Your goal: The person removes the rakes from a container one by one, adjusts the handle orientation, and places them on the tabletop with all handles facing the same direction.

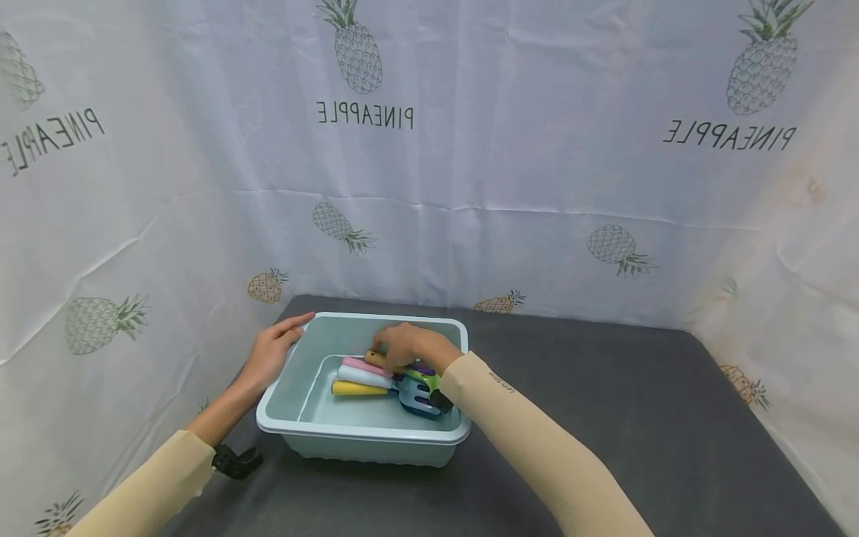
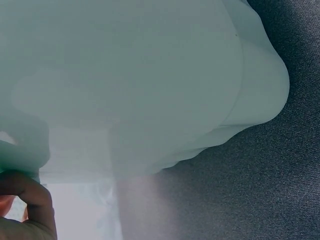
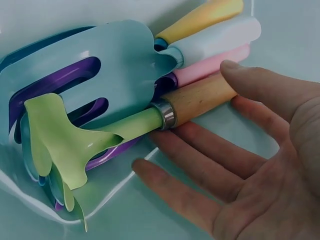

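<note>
A pale blue-green plastic basin (image 1: pixel 362 432) stands on the dark table. My left hand (image 1: pixel 271 354) grips its left rim, a bent finger (image 2: pixel 32 197) showing at the edge in the left wrist view. Inside lies a small green hand rake (image 3: pixel 60 142) with a wooden handle. My right hand (image 1: pixel 406 344) reaches into the basin around that handle, thumb (image 3: pixel 250 80) at its end and the other fingers spread loosely along its side. Beneath the rake rests a blue slotted garden tool (image 3: pixel 115 65) with a pale blue handle. Pink (image 3: pixel 212 65) and yellow handles (image 3: pixel 202 20) lie alongside.
The grey table (image 1: pixel 577 418) extends to the right of the basin. A white curtain (image 1: pixel 510 149) printed with pineapples hangs behind and along both sides. A black wrist device (image 1: pixel 238 462) sits on my left wrist, below the basin's left corner.
</note>
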### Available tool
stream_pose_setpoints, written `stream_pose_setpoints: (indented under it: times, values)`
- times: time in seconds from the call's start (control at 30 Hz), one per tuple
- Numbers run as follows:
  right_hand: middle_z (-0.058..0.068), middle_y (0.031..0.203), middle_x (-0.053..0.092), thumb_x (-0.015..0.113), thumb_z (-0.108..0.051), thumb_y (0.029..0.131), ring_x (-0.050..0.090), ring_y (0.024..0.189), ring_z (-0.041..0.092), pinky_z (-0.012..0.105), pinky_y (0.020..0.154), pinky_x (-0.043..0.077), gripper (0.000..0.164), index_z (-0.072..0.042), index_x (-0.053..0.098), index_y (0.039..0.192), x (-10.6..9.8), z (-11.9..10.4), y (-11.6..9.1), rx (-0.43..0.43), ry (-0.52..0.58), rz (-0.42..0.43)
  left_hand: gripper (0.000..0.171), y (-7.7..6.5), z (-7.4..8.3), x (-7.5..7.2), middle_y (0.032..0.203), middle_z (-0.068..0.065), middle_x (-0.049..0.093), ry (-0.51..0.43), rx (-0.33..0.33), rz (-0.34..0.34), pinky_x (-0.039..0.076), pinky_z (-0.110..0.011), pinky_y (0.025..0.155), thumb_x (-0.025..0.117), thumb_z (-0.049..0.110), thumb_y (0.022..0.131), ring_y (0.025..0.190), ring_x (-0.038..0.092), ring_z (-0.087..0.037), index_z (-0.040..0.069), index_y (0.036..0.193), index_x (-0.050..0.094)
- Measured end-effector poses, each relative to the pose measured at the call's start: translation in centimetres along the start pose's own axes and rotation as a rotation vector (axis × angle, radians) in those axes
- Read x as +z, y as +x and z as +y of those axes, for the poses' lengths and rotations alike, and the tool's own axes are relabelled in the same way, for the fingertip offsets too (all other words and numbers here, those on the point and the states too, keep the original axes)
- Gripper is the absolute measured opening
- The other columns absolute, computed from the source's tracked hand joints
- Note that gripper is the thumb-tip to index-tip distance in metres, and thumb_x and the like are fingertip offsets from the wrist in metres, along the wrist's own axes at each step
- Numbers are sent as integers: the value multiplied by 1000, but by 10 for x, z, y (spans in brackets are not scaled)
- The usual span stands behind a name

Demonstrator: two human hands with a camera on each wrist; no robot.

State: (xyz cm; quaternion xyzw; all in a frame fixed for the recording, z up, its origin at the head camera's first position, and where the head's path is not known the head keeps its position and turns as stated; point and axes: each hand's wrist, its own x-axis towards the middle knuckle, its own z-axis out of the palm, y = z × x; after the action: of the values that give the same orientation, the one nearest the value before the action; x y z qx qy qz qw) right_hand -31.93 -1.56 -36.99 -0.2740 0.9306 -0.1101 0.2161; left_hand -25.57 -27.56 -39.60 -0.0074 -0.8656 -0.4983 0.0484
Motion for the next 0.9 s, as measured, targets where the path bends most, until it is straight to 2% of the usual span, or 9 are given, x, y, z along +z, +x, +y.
stream_pose_setpoints:
  times: [0.23, 0.33, 0.4, 0.53, 0.6, 0.67, 0.77, 0.9]
  values:
    - [-1, 113, 62, 77, -21, 92, 58, 98, 19, 38, 81, 52, 41, -29, 64, 130, 2, -3, 0, -6, -67, -1, 47, -2, 1, -1, 161, -19, 45, -12, 4, -3, 47, -11, 84, 37, 27, 113, 142, 50, -39, 11, 156, 47]
    - [-1, 113, 63, 76, -20, 93, 59, 97, 20, 37, 80, 52, 42, -32, 62, 131, 2, -4, -1, -15, -98, -1, 47, -1, 0, 0, 160, -19, 46, -11, 10, -1, 48, -13, 84, 38, 27, 113, 141, 51, -39, 11, 156, 47]
    - [0, 118, 64, 75, -20, 93, 59, 97, 20, 38, 80, 53, 48, -35, 59, 136, 2, -5, -1, -26, -130, -3, 46, 0, 0, 0, 160, -19, 46, -2, 12, 0, 50, -18, 89, 38, 27, 113, 141, 50, -39, 12, 156, 48]
    - [4, 131, 64, 70, -20, 98, 58, 100, 20, 40, 85, 54, 60, -40, 48, 150, 2, -6, -2, -68, -205, -7, 46, 1, -1, 0, 160, -19, 46, 10, 9, 11, 50, -40, 103, 37, 25, 113, 143, 49, -39, 10, 155, 48]
    - [4, 131, 65, 63, -24, 103, 58, 99, 19, 41, 87, 54, 54, -40, 47, 151, 3, -6, -2, -92, -228, -2, 46, 1, -1, 1, 160, -19, 46, 14, 9, 15, 48, -46, 106, 37, 24, 113, 143, 49, -39, 10, 155, 48]
    - [3, 129, 66, 56, -29, 107, 58, 99, 19, 41, 89, 53, 45, -39, 49, 150, 3, -6, -2, -111, -240, 6, 46, 1, -1, 1, 160, -19, 47, 18, 7, 19, 48, -45, 105, 38, 24, 113, 143, 49, -39, 9, 155, 48]
    - [1, 124, 67, 49, -36, 110, 60, 96, 18, 40, 88, 53, 37, -37, 54, 146, 3, -5, -2, -131, -235, 23, 46, 1, -1, 1, 159, -20, 47, 20, 6, 19, 50, -37, 100, 38, 24, 113, 142, 50, -39, 9, 155, 49]
    - [2, 115, 67, 56, -27, 107, 60, 92, 18, 37, 83, 54, 35, -34, 56, 141, 2, -6, -2, -154, -231, 48, 46, 2, -1, 1, 158, -20, 48, 17, 4, 19, 50, -31, 97, 38, 23, 112, 141, 51, -40, 9, 154, 49]
